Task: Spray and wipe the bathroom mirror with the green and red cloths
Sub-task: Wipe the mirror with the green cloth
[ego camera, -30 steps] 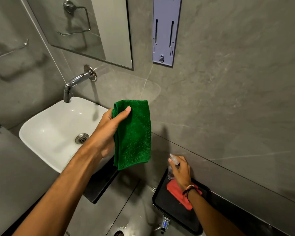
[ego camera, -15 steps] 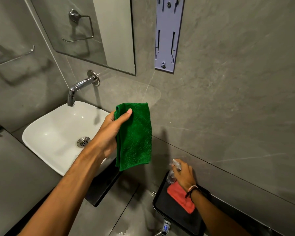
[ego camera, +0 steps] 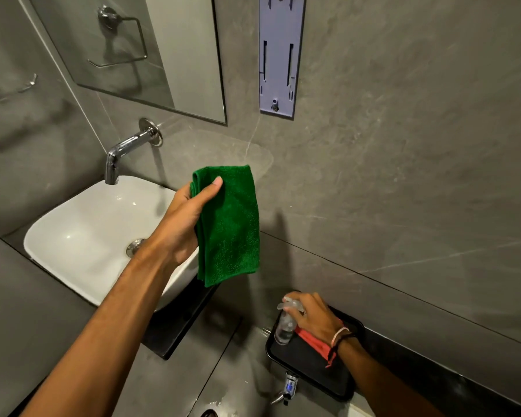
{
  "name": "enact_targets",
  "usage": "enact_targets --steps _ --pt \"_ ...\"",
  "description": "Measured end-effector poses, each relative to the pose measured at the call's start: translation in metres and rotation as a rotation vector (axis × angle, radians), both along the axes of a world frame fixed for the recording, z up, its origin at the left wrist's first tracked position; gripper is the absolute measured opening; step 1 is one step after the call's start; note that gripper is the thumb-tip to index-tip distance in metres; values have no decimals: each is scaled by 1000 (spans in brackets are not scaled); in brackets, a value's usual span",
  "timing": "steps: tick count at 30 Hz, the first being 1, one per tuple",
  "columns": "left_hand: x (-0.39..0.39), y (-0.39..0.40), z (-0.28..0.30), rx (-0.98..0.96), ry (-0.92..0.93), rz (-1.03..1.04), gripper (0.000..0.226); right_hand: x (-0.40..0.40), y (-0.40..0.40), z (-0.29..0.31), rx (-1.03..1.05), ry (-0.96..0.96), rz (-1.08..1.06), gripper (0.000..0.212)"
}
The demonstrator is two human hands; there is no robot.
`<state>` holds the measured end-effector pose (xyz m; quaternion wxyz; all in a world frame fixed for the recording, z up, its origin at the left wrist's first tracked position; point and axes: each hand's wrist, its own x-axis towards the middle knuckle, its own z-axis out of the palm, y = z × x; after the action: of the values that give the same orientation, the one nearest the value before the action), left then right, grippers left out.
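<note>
My left hand (ego camera: 184,218) holds a folded green cloth (ego camera: 232,224) up in front of the grey wall, below the mirror (ego camera: 151,52). Down at the lower right, my right hand (ego camera: 310,314) is closed around the top of a small clear spray bottle (ego camera: 285,326) that stands at the left end of a black tray (ego camera: 307,368). A red cloth (ego camera: 313,344) lies on that tray, partly hidden under my right wrist.
A white basin (ego camera: 85,236) with a chrome tap (ego camera: 124,152) sits below the mirror on the left. A pale purple wall bracket (ego camera: 278,55) hangs right of the mirror. A black ledge (ego camera: 433,368) runs along the wall behind the tray.
The view has tilted slightly, so everything sits lower in the frame. My right hand has stayed on the spray bottle at the tray. My left hand keeps the green cloth raised.
</note>
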<state>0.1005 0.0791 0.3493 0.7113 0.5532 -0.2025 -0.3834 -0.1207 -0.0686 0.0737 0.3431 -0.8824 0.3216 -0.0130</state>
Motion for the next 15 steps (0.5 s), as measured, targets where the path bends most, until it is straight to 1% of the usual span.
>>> enact_targets --steps 2,5,7,10,11,13,14,15 --pt "-1 -1 -1 0 6 -12 19 0 4 -7 -22 34 35 43" --pt "-5 -1 0 2 4 -32 20 3 15 12 -60 73 84 38" --pt "-7 2 3 4 -4 -51 26 6 20 28 -89 84 117 39" --pt "-11 6 14 0 14 -69 34 13 24 64 -95 43 148 60" --pt "-9 9 23 -7 2 -65 34 23 22 84 -104 -1 150 67" --pt "-10 11 38 -24 5 -77 34 40 24 138 -45 -209 45 72" --pt "-8 14 53 -50 -5 -73 34 53 23 176 13 -369 3 68" --pt "-10 17 61 -66 -1 -66 34 59 25 208 112 -528 8 60"
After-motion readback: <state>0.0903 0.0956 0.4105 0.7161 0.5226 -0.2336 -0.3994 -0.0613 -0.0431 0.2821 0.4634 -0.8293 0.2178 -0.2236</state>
